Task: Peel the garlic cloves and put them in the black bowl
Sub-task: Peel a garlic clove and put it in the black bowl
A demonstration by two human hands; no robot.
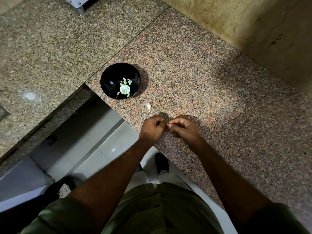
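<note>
A black bowl [108, 78] stands on the speckled granite counter [202, 81] near its corner, with several pale peeled garlic cloves [124, 88] inside. One unpeeled white clove [148, 106] lies on the counter between the bowl and my hands. My left hand [152, 129] and my right hand [183, 128] meet just above the counter edge, fingers curled, pinching a small garlic clove [167, 123] between their fingertips. The clove is almost hidden by the fingers.
A tiled wall [253, 31] rises at the right back. The counter wraps to the left in an L, with a gap down to the floor [94, 142]. A white appliance corner [76, 2] sits at the top.
</note>
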